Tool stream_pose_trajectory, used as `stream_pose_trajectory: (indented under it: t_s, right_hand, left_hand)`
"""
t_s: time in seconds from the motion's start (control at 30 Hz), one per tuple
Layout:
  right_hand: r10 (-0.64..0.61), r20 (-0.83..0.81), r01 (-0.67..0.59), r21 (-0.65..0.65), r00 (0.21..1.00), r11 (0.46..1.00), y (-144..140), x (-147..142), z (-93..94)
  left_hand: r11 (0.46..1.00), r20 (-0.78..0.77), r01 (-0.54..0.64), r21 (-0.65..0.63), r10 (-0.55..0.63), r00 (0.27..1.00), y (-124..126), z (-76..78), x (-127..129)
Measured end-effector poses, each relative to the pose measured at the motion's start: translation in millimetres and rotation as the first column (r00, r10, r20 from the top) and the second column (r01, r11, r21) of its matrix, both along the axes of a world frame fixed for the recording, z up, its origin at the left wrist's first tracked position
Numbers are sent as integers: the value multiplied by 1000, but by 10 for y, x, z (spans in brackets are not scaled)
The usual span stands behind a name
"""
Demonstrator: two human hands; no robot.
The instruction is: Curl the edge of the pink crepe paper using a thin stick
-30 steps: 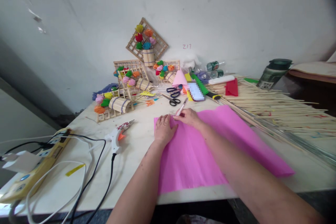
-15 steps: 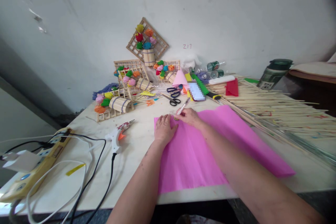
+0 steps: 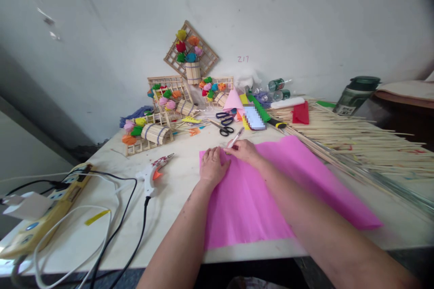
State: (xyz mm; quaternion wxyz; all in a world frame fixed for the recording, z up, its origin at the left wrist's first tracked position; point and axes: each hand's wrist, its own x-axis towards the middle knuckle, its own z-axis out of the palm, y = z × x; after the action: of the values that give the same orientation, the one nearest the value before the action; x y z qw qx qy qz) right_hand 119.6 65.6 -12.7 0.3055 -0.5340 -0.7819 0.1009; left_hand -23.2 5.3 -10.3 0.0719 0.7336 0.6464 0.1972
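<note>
Pink crepe-paper sheet [image 3: 264, 189] lies flat on the white table [image 3: 176, 198], its far corner just short of the black-handled scissors [image 3: 225, 131]. It looks light, soft and easily torn; hold it by pressing flat near an edge. Left hand [image 3: 212, 167] presses open-palmed on that corner. Right hand [image 3: 244, 151], beside it, grips a slim pen [image 3: 235, 137]. Legible writing: "217" on the wall [image 3: 242, 59].
</note>
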Motion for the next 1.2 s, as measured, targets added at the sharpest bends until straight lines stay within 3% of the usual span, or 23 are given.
stream_pose_trajectory:
  t_s: [0.53,0.83,1.0,1.1,1.17,1.2]
  right_hand:
    - [29,-46,-31,-50,999,998,-19,22,42]
    - [44,-363,-73,-67,931,995,36,39,-27]
    - [54,-449,-113,-106,892,988,37,24,-41]
    - [68,-447,-135,-118,892,984,-2,17,-12]
    - [49,-419,-94,-86,907,992,-38,13,25]
    - [26,-395,-56,-64,918,996,-56,11,46]
  left_hand:
    - [1000,-7,-4,-9,4,1000,4,-10,0]
    - [1000,8,-25,14,25,1000,-3,-23,16]
    - [990,156,-87,107,69,985,13,-68,14]
    - [951,396,-174,254,62,916,75,-67,-87]
    - [882,605,-362,303,115,788,124,-40,-193]
    - [835,705,-477,275,163,690,145,-22,-248]
